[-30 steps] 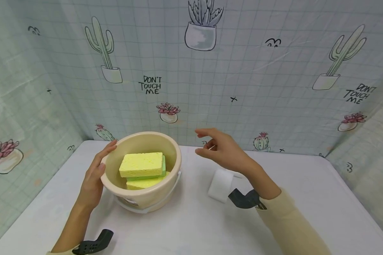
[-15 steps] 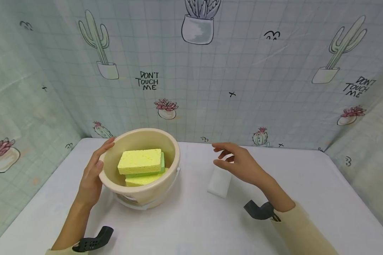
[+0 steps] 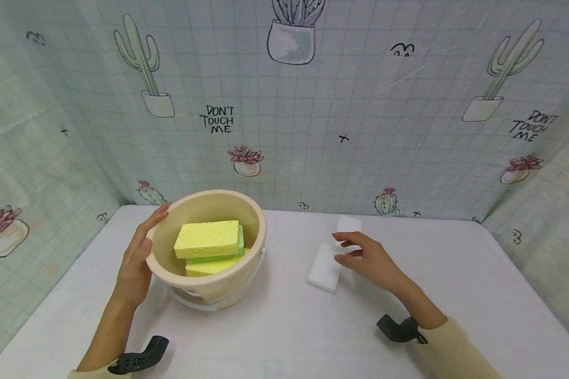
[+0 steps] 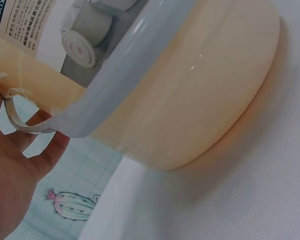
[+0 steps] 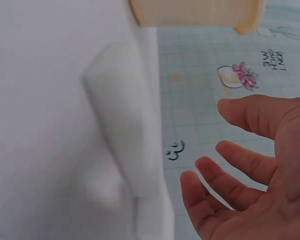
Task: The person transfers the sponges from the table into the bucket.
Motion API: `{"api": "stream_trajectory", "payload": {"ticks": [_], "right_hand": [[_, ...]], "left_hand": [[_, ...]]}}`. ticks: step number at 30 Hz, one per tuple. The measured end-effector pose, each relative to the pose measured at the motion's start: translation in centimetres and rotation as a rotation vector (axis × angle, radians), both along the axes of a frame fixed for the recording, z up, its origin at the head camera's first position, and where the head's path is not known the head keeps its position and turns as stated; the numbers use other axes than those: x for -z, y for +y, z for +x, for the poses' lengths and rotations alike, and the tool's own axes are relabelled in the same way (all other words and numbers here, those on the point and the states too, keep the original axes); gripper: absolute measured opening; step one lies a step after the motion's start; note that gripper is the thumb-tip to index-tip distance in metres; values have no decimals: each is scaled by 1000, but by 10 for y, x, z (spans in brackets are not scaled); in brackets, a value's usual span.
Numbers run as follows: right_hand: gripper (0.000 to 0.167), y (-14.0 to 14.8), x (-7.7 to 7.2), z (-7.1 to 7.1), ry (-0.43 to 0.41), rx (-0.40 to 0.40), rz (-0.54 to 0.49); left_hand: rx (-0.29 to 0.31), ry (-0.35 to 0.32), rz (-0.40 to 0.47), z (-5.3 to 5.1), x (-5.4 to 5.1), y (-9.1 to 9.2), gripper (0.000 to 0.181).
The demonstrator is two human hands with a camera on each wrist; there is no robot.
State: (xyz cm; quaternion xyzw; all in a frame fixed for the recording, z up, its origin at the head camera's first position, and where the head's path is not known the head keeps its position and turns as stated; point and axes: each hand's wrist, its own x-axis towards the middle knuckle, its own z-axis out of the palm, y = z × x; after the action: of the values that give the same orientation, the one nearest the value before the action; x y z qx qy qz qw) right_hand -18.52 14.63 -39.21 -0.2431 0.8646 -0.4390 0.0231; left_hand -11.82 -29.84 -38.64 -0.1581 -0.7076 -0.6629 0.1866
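Observation:
My left hand (image 3: 135,268) rests against the left side of a cream bucket (image 3: 227,284), its fingers reaching along the rim. In the left wrist view, fingertips show beside the bucket's grey-white handle (image 4: 135,60). Inside the bucket lie a yellow sponge (image 3: 207,238), a green one (image 3: 241,241) under it and another yellow one (image 3: 211,267) lower down. Over two white rectangular blocks my right hand (image 3: 372,262) hovers, fingers loosely bent and holding nothing. The nearer block (image 3: 323,269) lies left of the hand; the farther block (image 3: 350,225) is partly hidden behind it.
A white table (image 3: 284,337) carries everything. Behind it and at both sides hangs a cactus-print curtain (image 3: 303,131). The bucket stands left of the white blocks, with a stretch of tabletop between them.
My right hand has moved right and toward me, from beside the bucket to over the white blocks. The farther block has come into sight. The left hand has stayed on the bucket.

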Motion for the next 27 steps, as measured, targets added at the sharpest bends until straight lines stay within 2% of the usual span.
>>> {"api": "stream_trajectory", "payload": {"ticks": [4,8,20,27], "right_hand": [[52,4,13,5,8,-4,4],[51,5,20,9,31,-6,19],[55,2,28,10,4,8,60],[59,1,27,11,41,29,117]], "left_hand": [[2,0,-5,-1,0,0,53],[-3,-4,-4,-1,0,0,53],[7,-13,19,1,-3,-1,54],[0,-21,18,1,-3,0,54]]}}
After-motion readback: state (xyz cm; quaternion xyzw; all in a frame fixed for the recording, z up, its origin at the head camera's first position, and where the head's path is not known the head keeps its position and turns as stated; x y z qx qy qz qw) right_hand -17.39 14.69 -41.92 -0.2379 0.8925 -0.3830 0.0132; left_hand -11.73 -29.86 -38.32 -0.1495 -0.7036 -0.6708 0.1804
